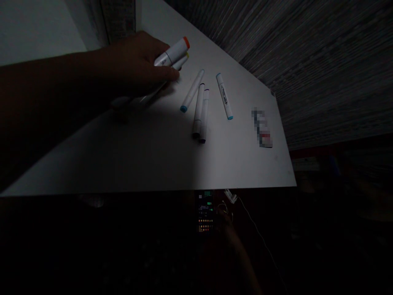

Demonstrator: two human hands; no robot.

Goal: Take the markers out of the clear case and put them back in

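My left hand [138, 61] reaches in from the left over the white table [138, 164] and grips two white markers. One has an orange cap [185, 41]; the other, just under it, has a yellow tip [186, 55]. Several more markers lie loose to the right of the hand: a light-blue-capped one [192, 91], two dark-capped ones side by side [201, 114], and another blue-capped one [224, 96]. My right hand [229, 237] is a dim shape below the table's near edge, next to a lit phone [205, 213]. Its grip is lost in the dark.
A small blurred label or tube [262, 128] lies near the table's right edge. A white cable with a plug [233, 197] hangs just below the front edge. A textured dark wall [307, 49] runs along the table's far right side. The foreground is very dark.
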